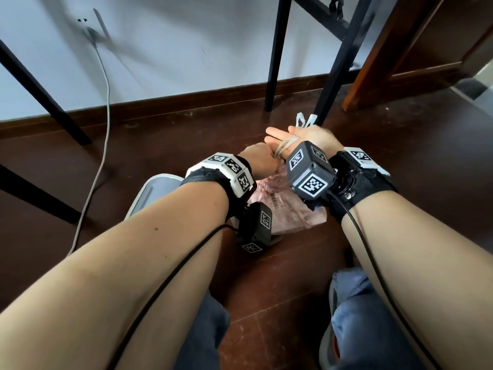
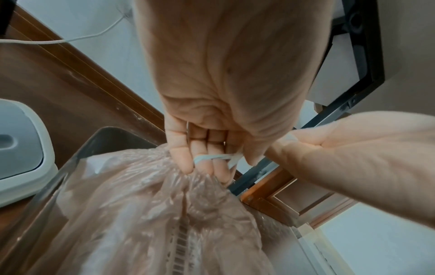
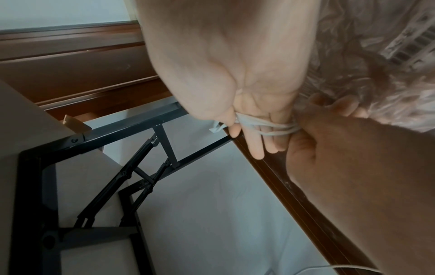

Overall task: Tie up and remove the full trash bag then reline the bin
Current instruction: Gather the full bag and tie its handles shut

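Head view had me over the bin, both forearms reaching down, and the step in hand was plainly the tying: the pink trash bag sat in the bin on the dark floor with its mouth drawn shut. My left hand was fisted on the gathered neck, and the left wrist view showed those fingers curled tight together on the puckered plastic with the white drawstring crossing them. My right hand lay palm up, fingers straight and side by side, with the drawstring looped across them and pinned under the thumb; its loose ends poked up past the palm. I judged no knot was pulled tight, so the bag was not ready to lift. My next move would call for passing the ends through the loop and drawing them snug while the left hand kept the neck bunched. Around me, the bin's grey lid lay on the floor just beside the bin. Black table legs stood close behind the hands, and a white cable trailed down the wall. I reckoned those legs could crowd the lift-out, and the thin plastic might tear under a hard tug.
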`<state>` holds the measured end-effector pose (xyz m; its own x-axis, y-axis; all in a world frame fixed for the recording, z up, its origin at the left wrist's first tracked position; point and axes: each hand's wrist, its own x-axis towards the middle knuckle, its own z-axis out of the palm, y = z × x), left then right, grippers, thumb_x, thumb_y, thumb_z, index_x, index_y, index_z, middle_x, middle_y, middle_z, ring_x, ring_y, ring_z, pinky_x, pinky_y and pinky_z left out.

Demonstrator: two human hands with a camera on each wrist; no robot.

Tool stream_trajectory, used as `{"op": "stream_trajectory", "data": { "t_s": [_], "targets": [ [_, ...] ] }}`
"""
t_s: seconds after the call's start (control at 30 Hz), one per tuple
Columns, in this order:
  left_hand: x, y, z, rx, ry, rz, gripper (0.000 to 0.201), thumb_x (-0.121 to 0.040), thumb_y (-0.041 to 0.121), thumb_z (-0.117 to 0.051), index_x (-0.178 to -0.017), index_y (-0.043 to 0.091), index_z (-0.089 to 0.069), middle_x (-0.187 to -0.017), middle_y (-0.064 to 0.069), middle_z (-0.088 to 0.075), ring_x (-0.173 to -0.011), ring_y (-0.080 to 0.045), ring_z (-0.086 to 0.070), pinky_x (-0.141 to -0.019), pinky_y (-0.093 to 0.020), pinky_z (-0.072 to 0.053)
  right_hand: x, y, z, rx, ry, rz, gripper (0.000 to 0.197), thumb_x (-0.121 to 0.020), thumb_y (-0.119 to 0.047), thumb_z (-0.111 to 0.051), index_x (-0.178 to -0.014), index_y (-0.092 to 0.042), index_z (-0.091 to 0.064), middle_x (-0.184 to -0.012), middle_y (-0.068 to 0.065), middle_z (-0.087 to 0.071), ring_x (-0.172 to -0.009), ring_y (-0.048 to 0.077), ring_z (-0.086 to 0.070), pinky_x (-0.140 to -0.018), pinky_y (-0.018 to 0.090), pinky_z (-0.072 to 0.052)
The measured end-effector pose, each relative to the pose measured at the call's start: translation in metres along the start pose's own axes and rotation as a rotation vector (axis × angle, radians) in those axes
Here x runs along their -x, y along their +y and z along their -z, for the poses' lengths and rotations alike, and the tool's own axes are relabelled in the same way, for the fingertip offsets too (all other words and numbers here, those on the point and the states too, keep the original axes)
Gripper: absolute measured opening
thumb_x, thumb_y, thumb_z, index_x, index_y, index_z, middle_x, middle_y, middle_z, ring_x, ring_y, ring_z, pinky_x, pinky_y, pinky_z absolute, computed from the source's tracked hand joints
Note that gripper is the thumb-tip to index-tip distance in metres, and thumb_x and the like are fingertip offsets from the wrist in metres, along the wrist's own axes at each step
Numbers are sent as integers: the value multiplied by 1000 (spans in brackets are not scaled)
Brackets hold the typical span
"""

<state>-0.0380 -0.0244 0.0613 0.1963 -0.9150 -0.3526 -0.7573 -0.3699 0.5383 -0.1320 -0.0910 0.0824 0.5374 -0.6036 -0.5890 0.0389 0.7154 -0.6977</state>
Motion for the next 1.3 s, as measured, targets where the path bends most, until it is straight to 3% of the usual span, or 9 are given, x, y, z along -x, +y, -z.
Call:
{"op": "stream_trajectory", "data": {
  "t_s": [0.13, 0.27, 0.43, 0.57, 0.73, 0.97, 1.1, 1.2, 1.3],
  "targets": [
    [6, 4, -2, 25, 50, 11, 20, -96, 16, -45, -105, 4, -58, -106, -12, -60, -105, -29, -58, -74, -27, -39, -6, 0, 0, 40, -8, -13, 43, -104, -20, -26, -143, -4, -36, -146, 14, -45, -123, 28, -50, -70, 36, -47],
    [3, 2, -1, 68, 14, 64, 27, -97, 17, -43, -103, -4, -59, -112, -19, -63, -107, -34, -59, -73, -34, -43, -11, -1, -6, -3, 22, 63, 41, -104, -17, -30, -140, -1, -37, -144, 17, -46, -132, 30, -45, -93, 41, -41],
    [2, -3, 2, 148, -4, 94, 37, -102, 17, -35, -70, 9, -51, -114, -20, -66, -84, -20, -67, -38, -8, -37, -15, 2, 0, 269, 52, 71, 41, -95, -27, -32, -127, -5, -44, -123, 16, -61, -115, 32, -58, -90, 50, -43],
    [-1, -8, 7, 393, -73, 126, 33, -101, 13, -38, -110, -9, -61, -99, -14, -67, -58, -8, -65, -64, -25, -55, -13, 11, 0, 499, 112, 203, 39, -96, -8, -27, -133, -15, -37, -103, 20, -68, -92, 35, -68, -86, 50, -54],
    [-10, -17, 3, 522, 44, 160, 33, -98, 14, -46, -115, -12, -56, -103, -24, -65, -71, -22, -60, -80, -33, -54, -15, 20, 6, 1249, 135, 351, 41, -89, -1, -42, -124, -11, -61, -122, 6, -64, -115, 21, -59, -103, 35, -45],
    [-17, -23, 5, 514, 50, 163, 29, -98, 16, -48, -70, 10, -51, -66, -2, -55, -50, -7, -56, -45, -11, -47, -15, 29, 13, 1374, 125, 348, 25, -94, -29, -56, -108, -12, -66, -92, 3, -65, -85, 18, -61, -73, 28, -45],
    [-17, -25, 3, 513, 26, 171, 29, -96, 17, -52, -68, 11, -50, -62, 0, -57, -57, -9, -55, -57, -16, -49, -14, 25, 13, 1349, 185, 389, 17, -90, -27, -63, -92, -11, -70, -67, -4, -54, -54, 9, -47, -48, 20, -34],
    [-13, -26, 6, 528, 3, 179, 29, -95, 15, -53, -68, 5, -54, -39, 6, -57, -41, -3, -55, -42, -11, -44, -12, 19, 12, 1355, 219, 380, 29, -87, -25, -68, -61, -15, -61, -54, -5, -47, -46, 8, -39, -44, 19, -28],
    [-12, -28, 9, 623, -35, 182, 21, -90, 12, -60, -87, -7, -68, -54, -3, -64, -37, -7, -49, -37, -17, -36, -10, 15, 8, 1377, 199, 356, 27, -86, -21, -67, -63, -8, -67, -54, -2, -48, -50, 10, -42, -43, 16, -30]
  ]
}}
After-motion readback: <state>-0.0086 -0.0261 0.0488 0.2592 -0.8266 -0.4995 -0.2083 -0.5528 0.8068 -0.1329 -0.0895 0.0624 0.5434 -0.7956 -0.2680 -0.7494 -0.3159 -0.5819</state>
